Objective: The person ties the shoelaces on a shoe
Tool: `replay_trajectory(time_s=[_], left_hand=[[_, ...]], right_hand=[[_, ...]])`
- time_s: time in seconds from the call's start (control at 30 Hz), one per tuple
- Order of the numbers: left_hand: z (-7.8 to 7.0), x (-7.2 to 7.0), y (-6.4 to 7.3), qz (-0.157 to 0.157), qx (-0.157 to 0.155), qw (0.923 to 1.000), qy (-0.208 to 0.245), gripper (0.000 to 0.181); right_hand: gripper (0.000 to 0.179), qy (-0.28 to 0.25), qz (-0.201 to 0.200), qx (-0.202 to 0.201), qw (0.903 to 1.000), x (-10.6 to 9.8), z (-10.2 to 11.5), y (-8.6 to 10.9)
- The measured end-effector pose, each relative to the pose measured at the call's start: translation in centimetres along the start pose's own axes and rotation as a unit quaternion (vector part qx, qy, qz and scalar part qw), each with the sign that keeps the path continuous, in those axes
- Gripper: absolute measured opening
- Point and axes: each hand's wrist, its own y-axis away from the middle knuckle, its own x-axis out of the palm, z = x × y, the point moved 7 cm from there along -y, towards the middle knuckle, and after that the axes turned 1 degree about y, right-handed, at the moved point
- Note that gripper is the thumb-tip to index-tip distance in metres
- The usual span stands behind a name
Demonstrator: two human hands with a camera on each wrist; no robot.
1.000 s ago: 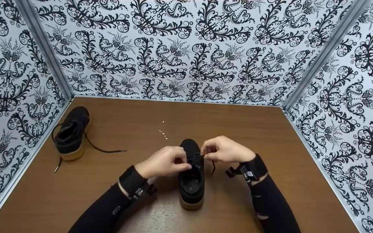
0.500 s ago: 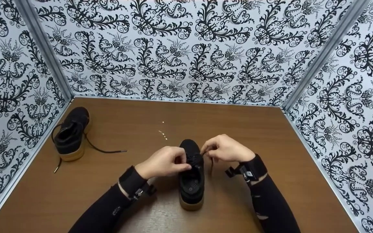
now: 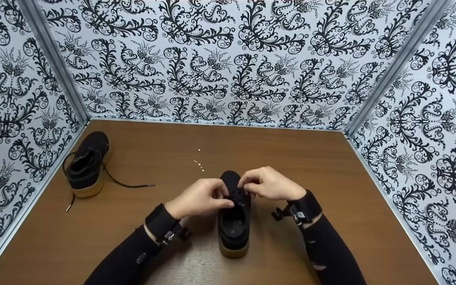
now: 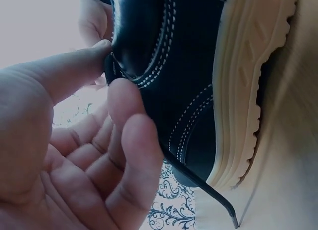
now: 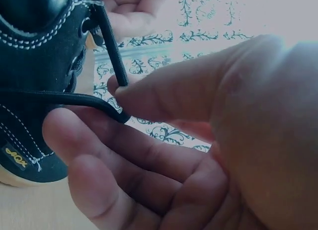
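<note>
1 untouched shoe (image 3: 84,181) far left | right hand (image 3: 271,184) partly hides near shoe (image 3: 234,242)

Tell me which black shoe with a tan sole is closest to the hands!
The black shoe with the tan sole between the left hand and right hand. The other black shoe sits apart at the far left, its dark laces trailing loose.

Noted near left edge of brown wood-grain tabletop (image 3: 307,150): black, tan-soled shoe (image 3: 89,160) with thin loose lace (image 3: 130,185). Seen mid-table: small bright specks (image 3: 203,170). Bounded by white, black-scrolled panels (image 3: 212,59) and grey metal corner posts (image 3: 54,59).
</note>
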Motion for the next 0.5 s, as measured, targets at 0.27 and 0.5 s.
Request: replay_trajectory(time_s=[0.27, 0.5], left_hand=[[0.0, 0.0, -0.1, 0.000, -0.002, 1.0000, 0.006, 0.023], [0.5, 0.2, -0.1, 0.011, -0.025, 0.9985, 0.048, 0.021]], right_hand=[[0.016, 0.007, -0.006, -0.005, 0.9999, 0.4, 0.7, -0.1], [0.011, 0.023, -0.012, -0.024, 0.9994, 0.9, 1.6, 0.0]])
